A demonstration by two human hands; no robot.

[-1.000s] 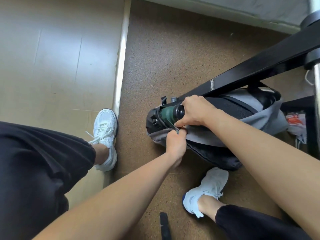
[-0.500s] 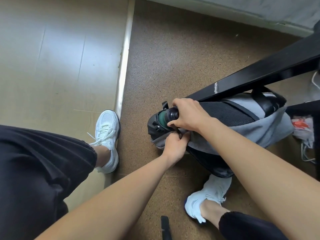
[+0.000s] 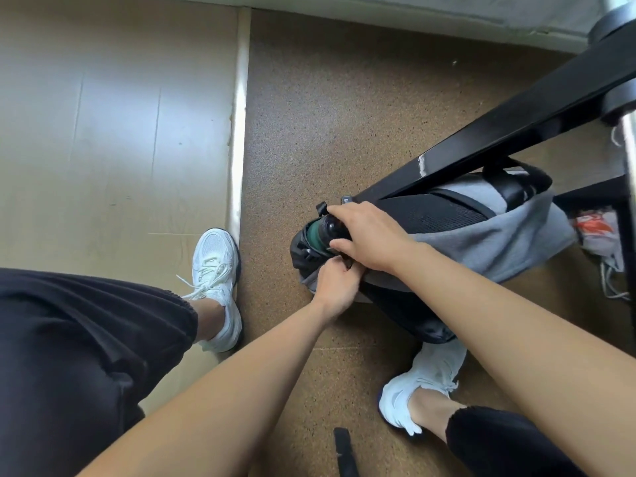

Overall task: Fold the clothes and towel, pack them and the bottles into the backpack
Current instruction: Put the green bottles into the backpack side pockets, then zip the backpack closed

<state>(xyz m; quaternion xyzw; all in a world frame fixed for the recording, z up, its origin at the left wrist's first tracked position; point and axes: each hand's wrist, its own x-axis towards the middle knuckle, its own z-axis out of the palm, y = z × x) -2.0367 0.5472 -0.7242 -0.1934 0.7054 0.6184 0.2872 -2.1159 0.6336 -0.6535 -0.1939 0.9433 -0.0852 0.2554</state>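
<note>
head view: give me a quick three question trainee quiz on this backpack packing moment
1. True or false: the dark green black-capped bottle lies loose, apart from the grey and black fabric backpack.
2. Which hand grips the bottle's cap end? A: left hand. B: right hand.
3. Fill in: the left hand pinches the ____ fabric beside the bottle.
Key: 1 false; 2 B; 3 backpack.

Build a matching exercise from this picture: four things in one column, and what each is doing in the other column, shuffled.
Things:
1. green bottle
2. left hand
3. right hand
4. black bar

States:
A. pinches the grey edge of the backpack
B. passes over the backpack
C. pokes out of the backpack
D. grips the bottle's top

Pairs: 1-C, 2-A, 3-D, 4-B
</note>
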